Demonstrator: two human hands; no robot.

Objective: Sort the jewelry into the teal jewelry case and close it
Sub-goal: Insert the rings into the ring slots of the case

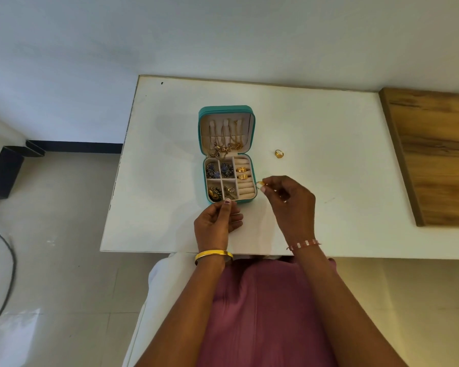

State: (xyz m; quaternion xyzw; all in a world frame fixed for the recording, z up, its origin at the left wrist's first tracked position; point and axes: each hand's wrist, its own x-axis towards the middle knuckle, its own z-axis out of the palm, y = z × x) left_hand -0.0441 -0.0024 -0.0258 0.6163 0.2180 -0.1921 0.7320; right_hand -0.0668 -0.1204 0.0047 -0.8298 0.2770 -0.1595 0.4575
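Note:
The teal jewelry case (252,133) lies open on the white table (316,197), its lid standing back with gold chains hanging inside. Blue and gold earrings fill the four small compartments, and two gold rings sit in the ring rolls at the right. My right hand (289,200) pinches a gold ring (260,183) just off the case's right edge. My left hand (217,221) rests at the case's front edge, thumb touching the rim, fingers curled. Another gold ring (279,153) lies loose on the table to the right of the case.
A wooden board (435,154) covers the table's right end. The white wall runs behind the table. To the left is tiled floor with a black object (3,170) and a dark cable (8,260).

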